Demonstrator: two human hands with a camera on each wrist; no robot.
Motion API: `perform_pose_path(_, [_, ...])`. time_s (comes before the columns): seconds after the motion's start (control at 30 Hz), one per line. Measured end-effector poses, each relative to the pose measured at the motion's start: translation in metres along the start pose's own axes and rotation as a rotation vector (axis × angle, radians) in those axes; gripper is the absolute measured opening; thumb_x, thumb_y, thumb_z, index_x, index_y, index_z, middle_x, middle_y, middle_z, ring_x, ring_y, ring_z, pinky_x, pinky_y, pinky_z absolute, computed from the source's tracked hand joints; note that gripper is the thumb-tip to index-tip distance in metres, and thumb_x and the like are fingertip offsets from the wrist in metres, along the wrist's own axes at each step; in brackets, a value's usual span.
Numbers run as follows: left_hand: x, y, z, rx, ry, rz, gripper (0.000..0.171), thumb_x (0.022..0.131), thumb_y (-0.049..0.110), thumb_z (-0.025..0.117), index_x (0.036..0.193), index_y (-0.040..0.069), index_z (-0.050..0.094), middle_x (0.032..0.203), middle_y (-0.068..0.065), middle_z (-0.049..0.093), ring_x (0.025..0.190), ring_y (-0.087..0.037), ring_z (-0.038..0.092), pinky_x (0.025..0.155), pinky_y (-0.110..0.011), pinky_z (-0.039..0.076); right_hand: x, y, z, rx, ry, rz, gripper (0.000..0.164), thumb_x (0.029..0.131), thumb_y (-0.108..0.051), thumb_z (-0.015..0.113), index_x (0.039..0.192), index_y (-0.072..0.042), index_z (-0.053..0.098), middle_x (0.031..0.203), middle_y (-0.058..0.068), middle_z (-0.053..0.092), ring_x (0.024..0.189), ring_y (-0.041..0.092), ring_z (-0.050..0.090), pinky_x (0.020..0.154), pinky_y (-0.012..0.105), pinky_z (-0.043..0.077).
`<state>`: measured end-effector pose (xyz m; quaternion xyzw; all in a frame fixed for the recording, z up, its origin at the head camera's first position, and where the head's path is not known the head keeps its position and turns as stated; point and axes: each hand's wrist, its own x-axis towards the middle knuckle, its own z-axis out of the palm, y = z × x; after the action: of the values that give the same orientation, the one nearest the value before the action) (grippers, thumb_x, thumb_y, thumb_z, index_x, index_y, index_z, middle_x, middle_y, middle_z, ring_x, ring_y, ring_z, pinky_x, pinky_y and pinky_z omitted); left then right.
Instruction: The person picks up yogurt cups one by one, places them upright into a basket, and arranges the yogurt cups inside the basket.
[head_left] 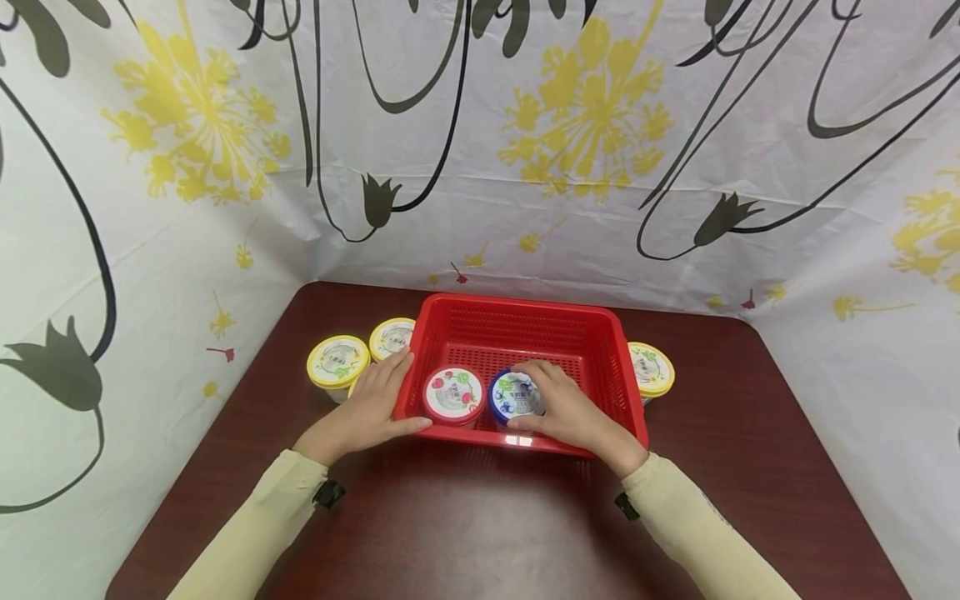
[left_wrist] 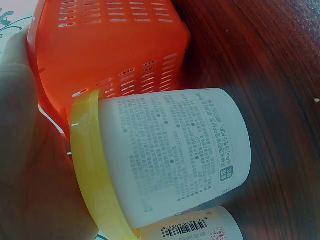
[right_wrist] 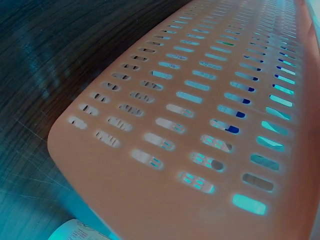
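A red plastic basket [head_left: 525,310] stands on the table and holds two lidded cups side by side near its front wall. The cup with the pink-red lid [head_left: 453,393] sits at the left. Beside it is the blue-lidded cup [head_left: 516,395], which my right hand [head_left: 570,408] grips from the right, thumb in front and fingers behind. My left hand [head_left: 371,408] rests at the basket's left rim, fingers extended and thumb towards the front corner. Under that hand a yellow-lidded cup [left_wrist: 170,155] shows beside the basket wall in the left wrist view.
More yellow-lidded cups stand outside the basket: one at the far left [head_left: 338,362], one behind my left hand [head_left: 392,337], one at the right [head_left: 651,369]. The dark wooden table [head_left: 465,525] meets patterned curtains [head_left: 465,167] at the back and sides.
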<state>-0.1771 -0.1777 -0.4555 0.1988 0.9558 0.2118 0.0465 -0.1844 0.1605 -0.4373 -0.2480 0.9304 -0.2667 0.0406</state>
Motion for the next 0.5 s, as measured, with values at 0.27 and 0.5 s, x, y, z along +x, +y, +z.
perform_pose_path(0.27, [0.0001, -0.0002, 0.0011, -0.004, 0.001, -0.001, 0.118, 0.073, 0.073, 0.068, 0.159, 0.018, 0.011, 0.165, -0.001, 0.017, 0.148, -0.025, 0.021, 0.115, -0.055, 0.038, -0.0001, 0.0018, 0.0012, 0.005, -0.002, 0.001, 0.085, 0.075, -0.05, 0.081, 0.146, -0.023, 0.044, 0.146, 0.004, 0.048, 0.133, 0.025, 0.047, 0.107, 0.055, 0.047])
perform_pose_path(0.5, [-0.0002, 0.0011, 0.0002, -0.009, 0.003, -0.001, 0.117, 0.072, 0.072, 0.07, 0.159, 0.018, 0.012, 0.164, -0.001, 0.017, 0.148, -0.025, 0.022, 0.113, -0.055, 0.04, -0.0003, 0.0022, 0.0017, 0.008, -0.011, 0.007, 0.083, 0.076, -0.05, 0.081, 0.146, -0.024, 0.044, 0.146, 0.003, 0.047, 0.133, 0.024, 0.046, 0.107, 0.053, 0.047])
